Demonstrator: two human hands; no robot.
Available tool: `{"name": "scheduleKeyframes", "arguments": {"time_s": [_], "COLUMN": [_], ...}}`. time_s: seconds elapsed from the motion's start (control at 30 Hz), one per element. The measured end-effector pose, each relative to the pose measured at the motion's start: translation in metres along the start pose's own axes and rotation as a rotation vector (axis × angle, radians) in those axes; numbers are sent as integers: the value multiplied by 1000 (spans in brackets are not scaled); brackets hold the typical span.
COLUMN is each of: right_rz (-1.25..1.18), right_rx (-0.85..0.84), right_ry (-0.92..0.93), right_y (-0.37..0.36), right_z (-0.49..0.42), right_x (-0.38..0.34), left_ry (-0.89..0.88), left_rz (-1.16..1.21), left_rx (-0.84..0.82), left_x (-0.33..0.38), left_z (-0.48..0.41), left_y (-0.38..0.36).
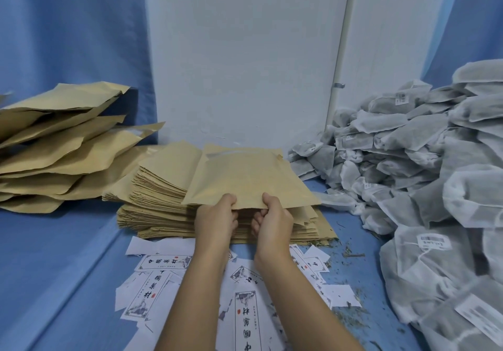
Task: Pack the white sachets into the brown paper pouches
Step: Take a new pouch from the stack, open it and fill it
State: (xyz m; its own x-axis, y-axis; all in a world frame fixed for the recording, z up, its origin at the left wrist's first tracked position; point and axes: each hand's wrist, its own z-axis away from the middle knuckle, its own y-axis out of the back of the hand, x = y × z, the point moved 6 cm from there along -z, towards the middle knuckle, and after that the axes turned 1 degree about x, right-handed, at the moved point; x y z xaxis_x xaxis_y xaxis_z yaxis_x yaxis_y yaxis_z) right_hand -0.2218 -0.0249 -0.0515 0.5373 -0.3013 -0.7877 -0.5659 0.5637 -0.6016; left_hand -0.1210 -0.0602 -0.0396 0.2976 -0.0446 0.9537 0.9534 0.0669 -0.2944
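A flat brown paper pouch point(246, 176) is lifted at its near edge off a thick stack of empty pouches point(160, 203) in the middle of the blue surface. My left hand point(216, 220) pinches that near edge left of centre, thumb on top. My right hand point(273, 221) pinches the same edge just to the right. A large heap of white sachets point(424, 171) fills the right side, from the wall down to the near right corner. Neither hand touches a sachet.
Puffed brown pouches point(57, 143) lie piled at the left. Printed white paper labels point(155, 282) are scattered on the blue surface under my forearms. Bits of dried herb point(351, 255) lie near the sachets. A white wall panel point(245, 51) stands behind, blue curtains beside it.
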Motion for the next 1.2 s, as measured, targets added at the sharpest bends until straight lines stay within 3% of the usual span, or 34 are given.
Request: {"name": "scheduleKeyframes", "arguments": {"time_s": [0.2,0.53,0.7,0.93,1.2], "right_rz": [-25,-54,-53,16,-42], "right_rx": [50,5,4,-124,29], "right_ry": [-69,-78,-108,-208,-70], "right_y": [5,-2,-3,-15,-5], "right_z": [1,4,6,14,13], "right_x": [7,9,12,29,9], "left_ry": [-261,-186,-189,17,-88], "left_rz": [-71,101,164,281,423], "left_rx": [298,398,363,67,92], "left_x": [15,10,7,0,15], "left_z": [-2,-8,-5,-3,-9], "left_y": [31,47,42,10,17]}}
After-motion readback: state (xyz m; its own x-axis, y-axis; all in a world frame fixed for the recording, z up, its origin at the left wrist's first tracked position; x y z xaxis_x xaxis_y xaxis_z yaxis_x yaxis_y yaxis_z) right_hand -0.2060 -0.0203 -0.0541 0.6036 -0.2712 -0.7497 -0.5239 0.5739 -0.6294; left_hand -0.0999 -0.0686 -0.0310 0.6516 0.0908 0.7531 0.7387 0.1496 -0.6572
